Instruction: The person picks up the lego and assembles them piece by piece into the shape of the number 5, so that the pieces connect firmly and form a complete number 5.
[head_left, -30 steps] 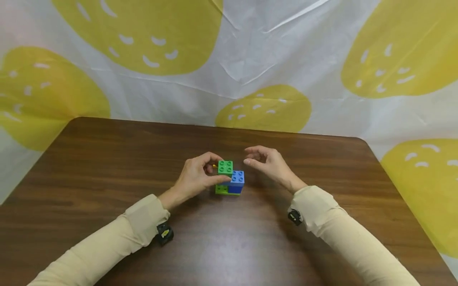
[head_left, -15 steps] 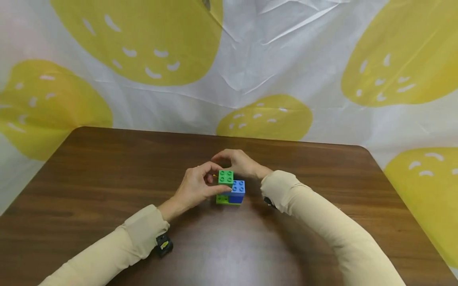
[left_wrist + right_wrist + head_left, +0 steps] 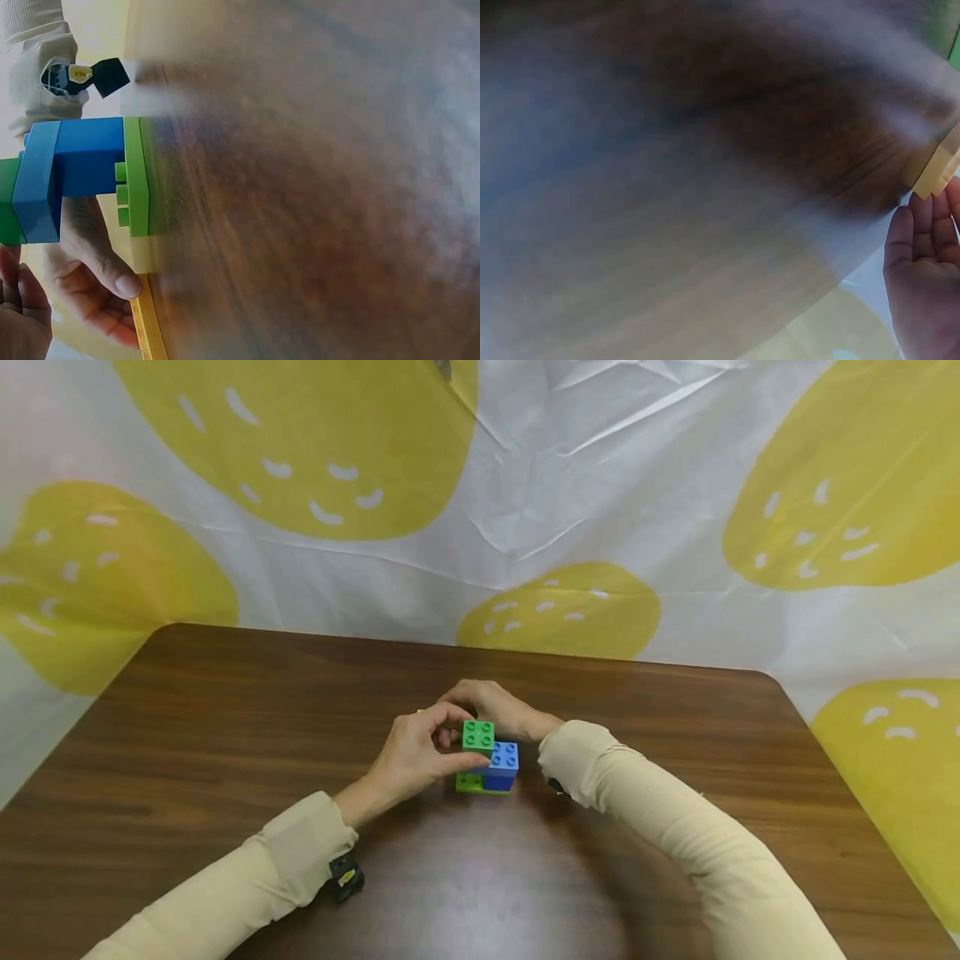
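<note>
A small brick stack stands mid-table: a green brick (image 3: 478,737) on top, a blue brick (image 3: 502,758) beside and below it, and a lime base plate (image 3: 468,782). My left hand (image 3: 420,752) grips the stack, thumb on the front and fingers curled round the back. The left wrist view shows the blue brick (image 3: 71,176) on the lime plate (image 3: 136,176). My right hand (image 3: 495,706) reaches behind the stack with its fingers curled down. There its thumb and fingertips (image 3: 101,289) pinch the end of a flat yellow brick (image 3: 150,330), which also shows in the right wrist view (image 3: 937,169).
The dark wooden table (image 3: 225,735) has rounded far corners. A white sheet with yellow blobs (image 3: 525,485) hangs right behind it. Both forearms in beige sleeves lie over the near half of the table.
My right hand swung from open air at the stack's right to behind it, onto the yellow brick. The left hand kept its hold on the stack.
</note>
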